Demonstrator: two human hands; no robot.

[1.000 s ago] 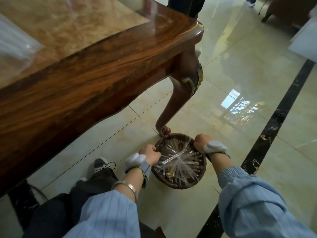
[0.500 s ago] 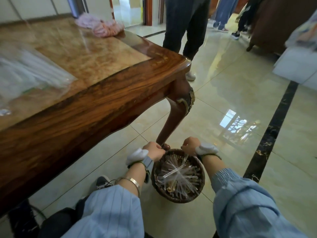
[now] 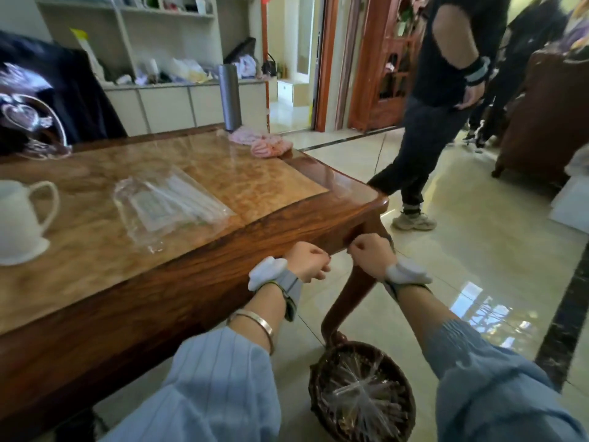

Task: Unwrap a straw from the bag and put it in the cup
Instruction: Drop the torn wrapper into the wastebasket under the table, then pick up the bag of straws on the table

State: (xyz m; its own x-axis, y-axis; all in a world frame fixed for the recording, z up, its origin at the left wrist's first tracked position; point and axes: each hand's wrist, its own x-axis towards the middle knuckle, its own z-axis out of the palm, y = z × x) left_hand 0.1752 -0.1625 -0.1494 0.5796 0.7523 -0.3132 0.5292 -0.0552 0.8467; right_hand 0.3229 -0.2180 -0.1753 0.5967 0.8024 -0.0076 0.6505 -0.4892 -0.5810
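A clear plastic bag of white straws point(image 3: 172, 202) lies flat on the wooden table point(image 3: 223, 260). A white cup point(image 3: 19, 224) with a handle stands at the table's left edge of view. My left hand point(image 3: 307, 261) and my right hand point(image 3: 371, 258) hover close together just off the table's near corner, both with fingers curled into fists, knuckles facing each other. Whether something thin is pinched between them cannot be seen. Both hands are well to the right of the bag and far from the cup.
A woven basket point(image 3: 315, 378) full of clear wrappers sits on the tiled floor by the table leg point(image 3: 347, 301), below my hands. A pink cloth point(image 3: 264, 143) and a metal flask point(image 3: 229, 97) are at the table's far end. A person point(image 3: 439, 106) stands to the right.
Both hands have risen from the basket's rim to the table corner, still curled. The view has tilted up, bringing the table top, bag and cup into sight.
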